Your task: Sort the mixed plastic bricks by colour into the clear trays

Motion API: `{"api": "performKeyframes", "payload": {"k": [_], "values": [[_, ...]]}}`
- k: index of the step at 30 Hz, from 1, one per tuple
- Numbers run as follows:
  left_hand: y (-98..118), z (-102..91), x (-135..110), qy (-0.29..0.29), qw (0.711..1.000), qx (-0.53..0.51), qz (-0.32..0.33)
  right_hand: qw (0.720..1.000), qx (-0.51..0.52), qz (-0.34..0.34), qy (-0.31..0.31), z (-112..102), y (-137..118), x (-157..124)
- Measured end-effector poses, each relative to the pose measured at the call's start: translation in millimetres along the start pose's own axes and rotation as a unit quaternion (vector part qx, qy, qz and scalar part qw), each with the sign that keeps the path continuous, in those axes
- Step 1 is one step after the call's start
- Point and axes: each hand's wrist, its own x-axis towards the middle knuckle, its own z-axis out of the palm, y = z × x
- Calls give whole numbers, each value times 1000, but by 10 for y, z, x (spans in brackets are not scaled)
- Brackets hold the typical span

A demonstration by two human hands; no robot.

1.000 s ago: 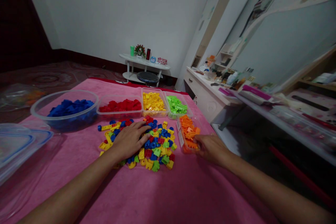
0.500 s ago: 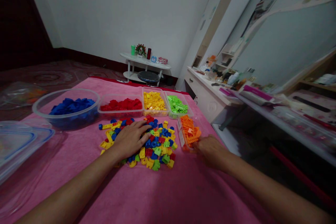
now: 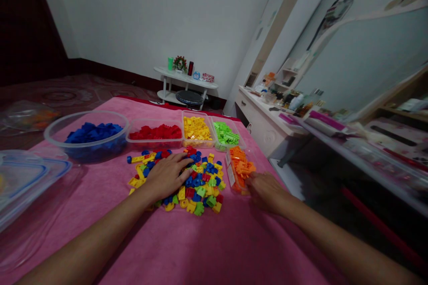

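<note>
My left hand (image 3: pixel 170 176) lies palm down with its fingers stretched out on a pile of mixed toy building blocks (image 3: pixel 200 191) in yellow, blue, red and green. At the pile's right, a clear plastic box holds orange building blocks (image 3: pixel 239 162). My right hand (image 3: pixel 265 191) is at the near right end of this box, fingers curled in against its edge and the orange blocks. What those fingertips grip is hidden.
Behind the pile stand a round tub of blue blocks (image 3: pixel 93 136) and boxes of red (image 3: pixel 155 133), yellow (image 3: pixel 197 129) and green blocks (image 3: pixel 225 133). Clear lids (image 3: pixel 56 169) lie at left on the pink cloth (image 3: pixel 187 249). A dresser (image 3: pixel 264 120) stands at right.
The orange blocks have shifted a little inside their box, and my right hand has turned slightly at its edge. My left hand stays on the pile.
</note>
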Motion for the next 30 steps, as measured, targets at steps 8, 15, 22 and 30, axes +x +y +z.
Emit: {"api": "performKeyframes", "payload": {"k": [8, 15, 22, 30], "values": [[-1, 1, 3, -5, 1000, 6, 0, 996, 62, 27, 61, 151, -49, -24], [16, -17, -1, -9, 1000, 15, 1, 986, 60, 69, 136, 284, -54, -23], [26, -36, 6, -13, 1000, 22, -2, 988, 63, 48, 130, 262, 14, -46], [23, -7, 3, -1, 1000, 14, -1, 984, 139, -85, 68, 78, 95, -137]]}}
